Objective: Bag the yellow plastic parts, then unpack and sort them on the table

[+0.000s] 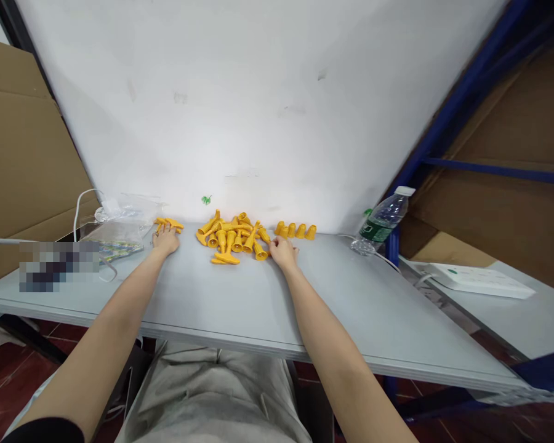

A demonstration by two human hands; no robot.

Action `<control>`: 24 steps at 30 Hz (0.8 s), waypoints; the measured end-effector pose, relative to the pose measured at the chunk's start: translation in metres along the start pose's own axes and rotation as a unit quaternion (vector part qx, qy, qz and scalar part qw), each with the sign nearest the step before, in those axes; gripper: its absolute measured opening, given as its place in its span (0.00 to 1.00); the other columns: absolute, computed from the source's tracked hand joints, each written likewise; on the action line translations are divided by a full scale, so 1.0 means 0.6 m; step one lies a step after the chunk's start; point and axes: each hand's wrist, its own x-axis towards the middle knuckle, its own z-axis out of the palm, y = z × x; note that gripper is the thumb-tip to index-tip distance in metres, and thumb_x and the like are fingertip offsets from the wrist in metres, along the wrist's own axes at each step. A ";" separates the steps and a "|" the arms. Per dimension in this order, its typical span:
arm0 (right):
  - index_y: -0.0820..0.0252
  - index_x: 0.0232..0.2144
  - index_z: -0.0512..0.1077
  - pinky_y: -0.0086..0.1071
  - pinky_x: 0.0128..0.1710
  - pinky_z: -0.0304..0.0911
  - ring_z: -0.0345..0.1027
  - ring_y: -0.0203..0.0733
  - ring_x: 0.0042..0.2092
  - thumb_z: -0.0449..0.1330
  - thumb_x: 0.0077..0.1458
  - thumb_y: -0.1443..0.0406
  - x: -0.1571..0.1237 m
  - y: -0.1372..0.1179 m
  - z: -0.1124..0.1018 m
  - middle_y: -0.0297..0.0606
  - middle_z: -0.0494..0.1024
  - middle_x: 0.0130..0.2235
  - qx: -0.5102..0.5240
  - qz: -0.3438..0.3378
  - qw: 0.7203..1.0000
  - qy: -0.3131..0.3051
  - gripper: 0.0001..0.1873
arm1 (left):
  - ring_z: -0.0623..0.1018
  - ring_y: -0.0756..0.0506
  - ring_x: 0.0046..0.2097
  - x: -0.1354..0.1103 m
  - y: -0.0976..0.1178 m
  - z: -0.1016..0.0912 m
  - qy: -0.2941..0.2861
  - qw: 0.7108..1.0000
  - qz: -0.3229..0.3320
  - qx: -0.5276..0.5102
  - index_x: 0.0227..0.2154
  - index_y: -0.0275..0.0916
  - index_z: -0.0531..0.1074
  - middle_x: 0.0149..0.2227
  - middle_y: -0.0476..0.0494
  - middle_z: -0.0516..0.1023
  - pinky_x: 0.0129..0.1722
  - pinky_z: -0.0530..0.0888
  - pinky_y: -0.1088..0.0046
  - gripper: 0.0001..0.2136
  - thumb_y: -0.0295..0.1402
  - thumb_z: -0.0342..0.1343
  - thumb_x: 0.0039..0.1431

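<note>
My left hand (166,240) rests at the left of the table, its fingers spread over several yellow T-handled plastic pieces (168,222). In the middle lies a loose pile of yellow plastic pieces (233,232), several with flared hollow ends; one T-shaped handle (225,259) points toward me at the front. Beside the pile's right edge is my right hand (284,251), with its fingers curled together; whatever they pinch is hidden. Behind that hand, a row of small yellow cups (300,231) stands upside down along the wall.
A clear bottle (385,218) leans at the right by the wall. Plastic bags (120,227) and a white cable (77,212) lie at the left. Farther right are a white power strip (482,280) and a blue frame post (443,117). The grey table (231,301) ends near my lap.
</note>
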 end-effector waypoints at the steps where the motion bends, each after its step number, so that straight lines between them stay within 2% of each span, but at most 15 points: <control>1: 0.59 0.35 0.72 0.47 0.51 0.56 0.67 0.52 0.50 0.48 0.58 0.65 0.000 0.001 0.000 0.44 0.78 0.42 0.005 0.005 1.000 0.001 0.13 | 0.50 0.36 0.70 -0.003 0.004 0.000 0.009 1.000 -0.005 -0.003 0.59 0.39 0.66 0.70 0.36 0.51 0.65 0.51 0.42 0.24 0.27 0.44 0.59; 4: 0.59 0.40 0.70 0.48 0.52 0.55 0.67 0.51 0.50 0.49 0.58 0.63 0.002 0.004 0.001 0.44 0.78 0.43 0.025 0.008 1.000 0.010 0.12 | 0.53 0.36 0.70 -0.010 0.017 -0.002 0.050 0.998 -0.015 -0.030 0.53 0.38 0.71 0.67 0.34 0.58 0.65 0.50 0.44 0.20 0.27 0.44 0.60; 8: 0.59 0.47 0.67 0.48 0.52 0.55 0.65 0.54 0.53 0.54 0.57 0.61 0.006 0.010 0.006 0.44 0.78 0.41 0.035 -0.011 0.999 0.023 0.16 | 0.64 0.37 0.65 -0.016 0.045 -0.010 0.132 0.983 -0.019 -0.123 0.45 0.34 0.74 0.59 0.32 0.70 0.65 0.56 0.55 0.16 0.25 0.45 0.59; 11: 0.59 0.49 0.67 0.48 0.52 0.56 0.64 0.57 0.55 0.56 0.54 0.64 0.011 0.014 0.009 0.46 0.79 0.39 0.028 -0.023 0.999 0.039 0.18 | 0.72 0.39 0.57 -0.022 0.080 -0.022 0.170 0.959 -0.001 -0.228 0.43 0.35 0.74 0.51 0.36 0.77 0.59 0.64 0.60 0.16 0.22 0.46 0.55; 13: 0.60 0.49 0.67 0.47 0.51 0.57 0.66 0.57 0.53 0.56 0.54 0.66 0.014 0.016 0.012 0.48 0.78 0.39 0.032 -0.030 0.998 0.052 0.18 | 0.73 0.40 0.55 -0.029 0.109 -0.031 0.188 0.933 0.023 -0.305 0.42 0.36 0.74 0.50 0.38 0.77 0.58 0.65 0.62 0.15 0.23 0.47 0.54; 16: 0.61 0.49 0.66 0.46 0.47 0.61 0.70 0.55 0.46 0.52 0.56 0.67 0.018 0.015 0.014 0.49 0.78 0.41 0.056 -0.027 0.994 0.088 0.18 | 0.73 0.42 0.55 -0.048 0.152 -0.040 0.195 0.891 0.066 -0.404 0.41 0.37 0.73 0.49 0.40 0.76 0.57 0.66 0.64 0.15 0.23 0.47 0.53; 19: 0.60 0.51 0.65 0.43 0.44 0.63 0.71 0.50 0.43 0.50 0.57 0.65 0.017 0.003 0.009 0.47 0.76 0.42 0.120 -0.050 0.980 0.153 0.19 | 0.74 0.44 0.53 -0.075 0.185 -0.039 0.194 0.860 0.113 -0.458 0.41 0.39 0.72 0.48 0.42 0.77 0.55 0.68 0.65 0.14 0.23 0.47 0.54; 21: 0.61 0.53 0.63 0.41 0.42 0.64 0.71 0.48 0.41 0.50 0.57 0.63 0.011 -0.014 0.003 0.46 0.76 0.42 0.169 -0.093 0.964 0.185 0.21 | 0.75 0.45 0.50 -0.096 0.198 -0.032 0.188 0.850 0.151 -0.469 0.42 0.40 0.71 0.47 0.42 0.77 0.52 0.70 0.67 0.13 0.24 0.48 0.56; 24: 0.62 0.55 0.61 0.38 0.37 0.66 0.70 0.42 0.33 0.53 0.55 0.60 -0.008 -0.052 -0.007 0.42 0.75 0.39 0.239 -0.158 0.942 0.175 0.26 | 0.77 0.48 0.42 -0.124 0.202 -0.016 0.169 0.850 0.212 -0.451 0.44 0.39 0.71 0.46 0.42 0.77 0.46 0.73 0.70 0.11 0.29 0.49 0.60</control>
